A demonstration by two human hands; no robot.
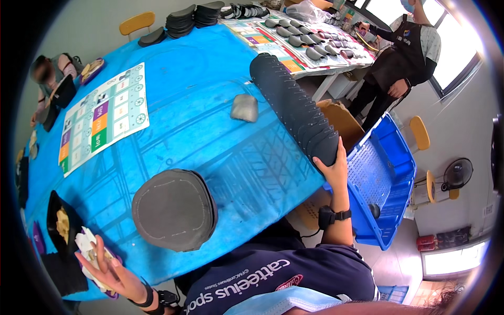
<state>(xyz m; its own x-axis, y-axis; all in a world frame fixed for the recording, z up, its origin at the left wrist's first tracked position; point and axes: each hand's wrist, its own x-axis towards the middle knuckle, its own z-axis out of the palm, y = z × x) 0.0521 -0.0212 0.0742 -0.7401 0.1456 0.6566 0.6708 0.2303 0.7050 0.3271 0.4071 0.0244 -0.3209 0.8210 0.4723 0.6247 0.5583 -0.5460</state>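
My right hand [334, 167] is curled around the near end of a long row of overlapping dark grey fabric pieces [294, 102] with pale stitch marks along the edge. The row lies slantwise along the table's right side. At the lower left my left hand [113, 273] has its fingers stretched out over a purple-rimmed tray of white pieces [88, 247]; whether it touches them I cannot tell. Between my hands sits a stack of rounded dark grey pieces [173, 207], the top one showing a line of stitching. A small grey curved pad [244, 108] lies beside the row.
A blue plastic crate [380, 173] and a cardboard box [341, 121] stand at the table's right edge. A black tray [60, 223] holds tan pieces. A printed chart [107, 118] lies on the blue table cover [199, 73]. Two people [404, 58] work farther off.
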